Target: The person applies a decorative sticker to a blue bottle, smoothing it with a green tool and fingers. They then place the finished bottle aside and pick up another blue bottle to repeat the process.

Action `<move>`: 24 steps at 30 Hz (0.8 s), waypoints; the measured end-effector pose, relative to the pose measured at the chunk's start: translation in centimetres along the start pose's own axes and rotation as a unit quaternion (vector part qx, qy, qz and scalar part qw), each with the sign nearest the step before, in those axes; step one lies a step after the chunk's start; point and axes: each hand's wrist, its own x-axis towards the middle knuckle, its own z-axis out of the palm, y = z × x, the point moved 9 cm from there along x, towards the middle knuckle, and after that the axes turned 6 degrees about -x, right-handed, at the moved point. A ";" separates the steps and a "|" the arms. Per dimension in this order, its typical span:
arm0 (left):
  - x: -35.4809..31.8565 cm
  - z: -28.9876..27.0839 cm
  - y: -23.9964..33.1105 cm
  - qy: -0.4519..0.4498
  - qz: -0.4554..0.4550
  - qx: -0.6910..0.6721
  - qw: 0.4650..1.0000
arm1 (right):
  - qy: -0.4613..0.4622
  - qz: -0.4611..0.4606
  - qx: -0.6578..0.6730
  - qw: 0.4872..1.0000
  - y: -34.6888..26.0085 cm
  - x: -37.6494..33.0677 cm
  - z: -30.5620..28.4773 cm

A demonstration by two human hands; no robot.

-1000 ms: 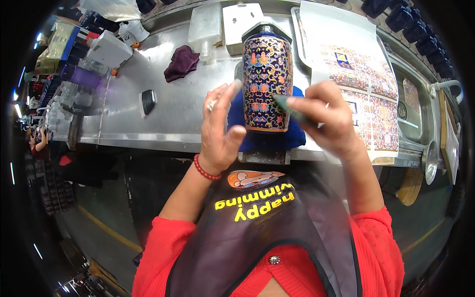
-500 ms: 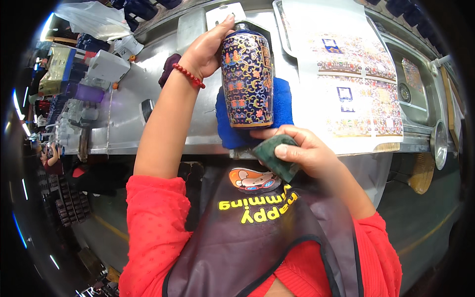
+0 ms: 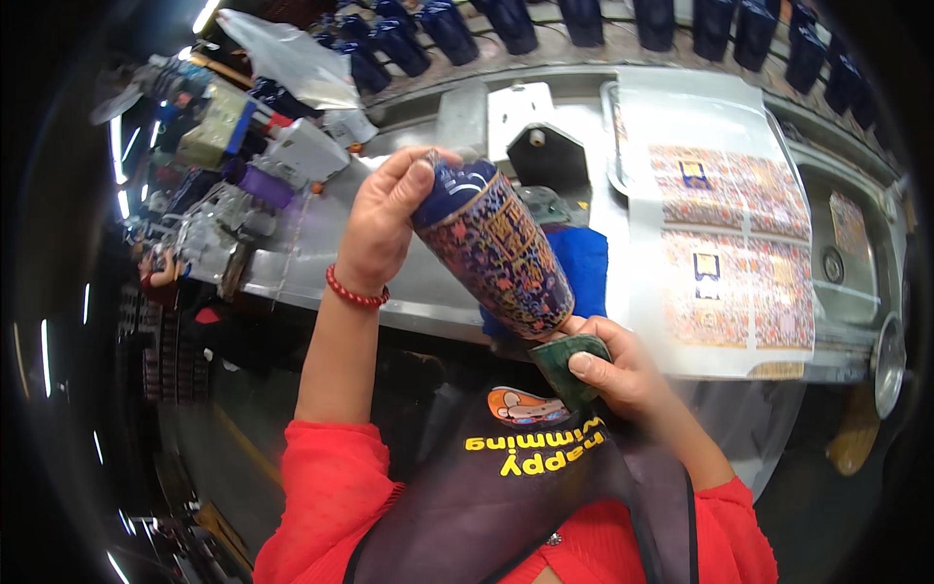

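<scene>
A dark blue ceramic bottle (image 3: 501,255) with a dense, colourful floral pattern leans in front of me, its neck toward the upper left. My left hand (image 3: 389,209) grips it by the neck and wears a red bead bracelet. Under the bottle's base, my right hand (image 3: 618,370) pinches a thin green flexible pad (image 3: 567,368) between thumb and fingers. Some of its fingers lie at the bottle's lower edge. Behind the bottle a folded blue towel (image 3: 587,268) rests on the metal worktop (image 3: 418,282).
Printed pattern sheets (image 3: 725,248) cover the worktop at right, beside a metal sink (image 3: 842,238). A black angular stand (image 3: 547,161) is behind the bottle. Dark blue bottles (image 3: 506,24) line the far shelf. A white box (image 3: 304,156) and purple container (image 3: 258,183) sit at left.
The bottle has gone from nearly upright to tilted, its neck swinging left and its patterned side turning. Both hands still hold their things. The whole view has shifted, showing more of the far shelf.
</scene>
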 end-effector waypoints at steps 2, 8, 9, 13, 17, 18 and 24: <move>-2.5 -0.3 2.1 0.007 0.021 0.012 1.000 | -0.030 -0.024 -0.069 0.997 -0.5 0.6 0.4; -9.9 -2.5 6.8 0.086 0.030 0.187 0.978 | -0.095 -0.034 -0.163 0.981 -0.8 2.0 2.8; -11.1 -2.8 7.2 0.104 0.018 0.201 0.974 | -0.111 -0.020 -0.170 0.979 -0.3 2.3 3.3; -15.7 -3.8 8.5 0.177 -0.018 0.199 0.964 | -0.168 -0.003 -0.212 0.963 1.7 3.6 5.1; -20.5 -4.8 9.3 0.241 -0.005 0.246 0.939 | -0.222 -0.037 -0.186 0.956 3.3 4.8 7.9; -22.0 -5.0 9.6 0.238 -0.004 0.273 0.932 | -0.237 -0.032 -0.178 0.955 4.0 5.1 8.8; -31.6 -9.5 10.5 0.337 0.023 0.253 0.907 | -0.308 0.105 -0.050 0.944 10.8 7.0 15.0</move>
